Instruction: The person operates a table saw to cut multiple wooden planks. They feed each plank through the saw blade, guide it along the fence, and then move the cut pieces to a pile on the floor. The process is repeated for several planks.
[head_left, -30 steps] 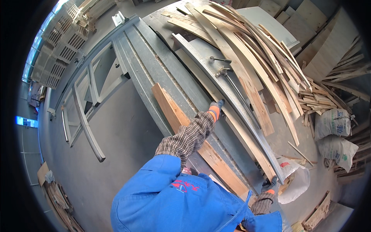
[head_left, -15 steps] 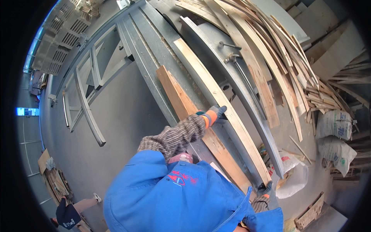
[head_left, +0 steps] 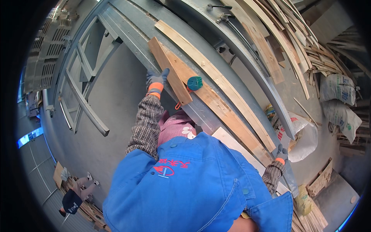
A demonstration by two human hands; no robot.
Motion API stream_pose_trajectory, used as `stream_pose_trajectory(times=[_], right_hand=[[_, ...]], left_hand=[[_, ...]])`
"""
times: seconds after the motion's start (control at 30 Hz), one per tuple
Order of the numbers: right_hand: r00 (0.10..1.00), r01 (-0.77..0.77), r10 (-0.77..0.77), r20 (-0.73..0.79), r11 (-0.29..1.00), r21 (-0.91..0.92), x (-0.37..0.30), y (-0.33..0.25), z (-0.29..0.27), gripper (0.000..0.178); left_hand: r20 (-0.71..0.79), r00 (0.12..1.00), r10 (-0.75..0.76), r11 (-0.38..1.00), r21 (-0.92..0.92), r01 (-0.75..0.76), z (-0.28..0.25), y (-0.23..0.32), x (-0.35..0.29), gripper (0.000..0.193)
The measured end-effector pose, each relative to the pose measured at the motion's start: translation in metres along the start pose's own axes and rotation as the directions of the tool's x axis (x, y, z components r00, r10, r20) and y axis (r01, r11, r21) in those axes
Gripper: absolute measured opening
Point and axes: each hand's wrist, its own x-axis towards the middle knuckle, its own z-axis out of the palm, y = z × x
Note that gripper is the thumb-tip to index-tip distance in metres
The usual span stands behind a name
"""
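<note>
From here, the short brown board (head_left: 169,70) lying near the bench's (head_left: 129,31) edge could slide off if the left hand (head_left: 156,78), fingers spread beside it, bumps it carelessly; whether the right hand (head_left: 282,152) grips anything, I can't tell.

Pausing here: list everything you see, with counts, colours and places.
machine bed: one, grey, centre
pale board: one, cream, on bed
long board: one, brown, left of pale board
short board: one, reddish, overlapping long board
round object: one, teal, beside short board
rail: one, grey, right of bed
T-headed tools: two, metallic, beyond rail
wood strips: many, tan, upper right
bags: three, white, right
metal frame: one, grey, left
panel: one, whitish, beside jacket
co-worker: one, dark top, lower left
jacket: one, blue, bottom centre
left hand: one, grey-gloved, at short board's edge
right hand: one, grey-gloved, beside pale board's end
</note>
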Motion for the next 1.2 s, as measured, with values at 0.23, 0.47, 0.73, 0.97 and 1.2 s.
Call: stream_pose_trajectory(times=[0.23, 0.47, 0.73, 0.97, 1.2], right_hand=[[0.96, 0.168, -0.268, 0.081, 0.784, 0.597, -0.042, -0.102, 0.042, 0.037], [0.519, 0.652, -0.843, 0.142, 0.498, 0.572, -0.161, -0.273, 0.053, 0.028], [0.414, 0.682, -0.908, 0.064, 0.356, 0.639, -0.174, -0.34, 0.042, 0.03], [0.526, 0.735, -0.85, -0.023, 0.441, 0.515, -0.133, -0.277, 0.039, 0.032], [0.525, 0.849, -0.81, -0.261, 0.52, 0.095, -0.067, -0.282, 0.009, 0.05]], left_hand=[[0.081, 0.992, 0.101, 0.991, -0.095, -0.093, 0.025, 0.038, -0.043, 0.119], [0.064, 0.984, 0.164, 0.64, -0.766, -0.057, 0.033, -0.007, -0.006, 0.076], [0.307, 0.917, 0.254, 0.085, -0.952, 0.295, -0.017, 0.0, -0.013, 0.038], [0.092, 0.992, 0.081, 0.247, -0.967, 0.07, -0.017, 0.023, -0.007, 0.042], [-0.003, 0.999, 0.033, 0.476, -0.88, -0.018, -0.005, 0.04, 0.028, 0.077]])
